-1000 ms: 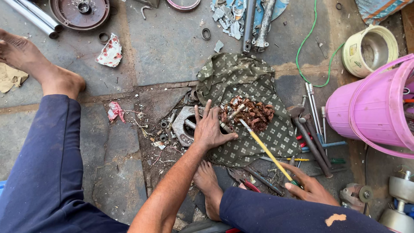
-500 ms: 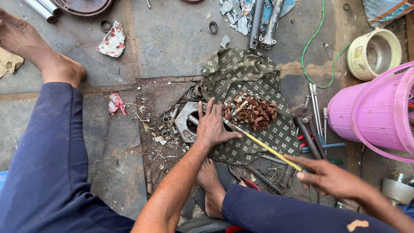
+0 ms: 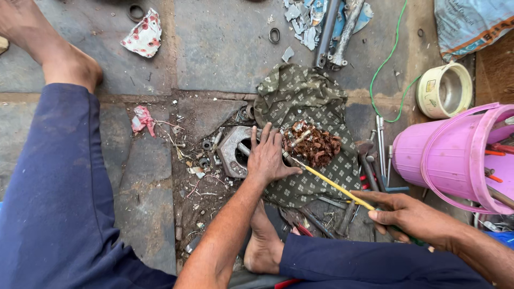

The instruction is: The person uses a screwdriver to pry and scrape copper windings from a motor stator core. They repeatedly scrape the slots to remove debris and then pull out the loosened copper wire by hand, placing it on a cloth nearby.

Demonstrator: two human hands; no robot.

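Nearest, the right hand [image 3: 412,217] is closed around the handle of a long yellow-shafted screwdriver [image 3: 329,183], gripping it low at the handle end, which would suit levering; the shaft slants up and to the left so its tip meets the work. A bare foot [image 3: 263,241] lies just below the cloth, between the knees, close to the job. Farther in, the left hand [image 3: 270,158] presses flat, fingers spread and holding nothing, on a grey metal housing [image 3: 230,150], apparently to pin it still. Just right of that hand a bundle of copper windings [image 3: 313,144] sits on a green patterned cloth [image 3: 305,101], which seems to catch loose bits. Small rings and nuts lie scattered to the left of the housing. At the right stands a pink bucket [image 3: 444,155] holding tools, with spanners [image 3: 380,150] laid beside it within reach. Farther off sits a cream pot [image 3: 444,88].
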